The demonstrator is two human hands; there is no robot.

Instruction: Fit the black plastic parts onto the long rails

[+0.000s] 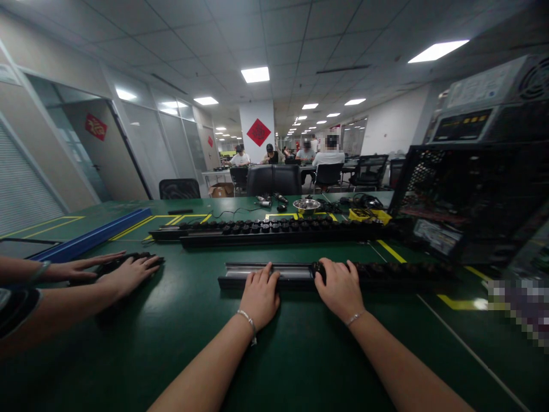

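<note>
A long black rail with a silvery inner channel lies across the green table in front of me. My left hand rests over its near edge, left of the middle, fingers curled onto the rail. Farther right, my right hand is closed around a small dark rounded part sitting in the channel; its palm hides much of that part. To the right of this hand, a row of similar black parts fills the rail.
Behind lie more black rails loaded with parts. A metal bowl, a yellow tray and cables stand farther back. At left, another person's hands rest on a dark object near a blue rail. A computer case stands right.
</note>
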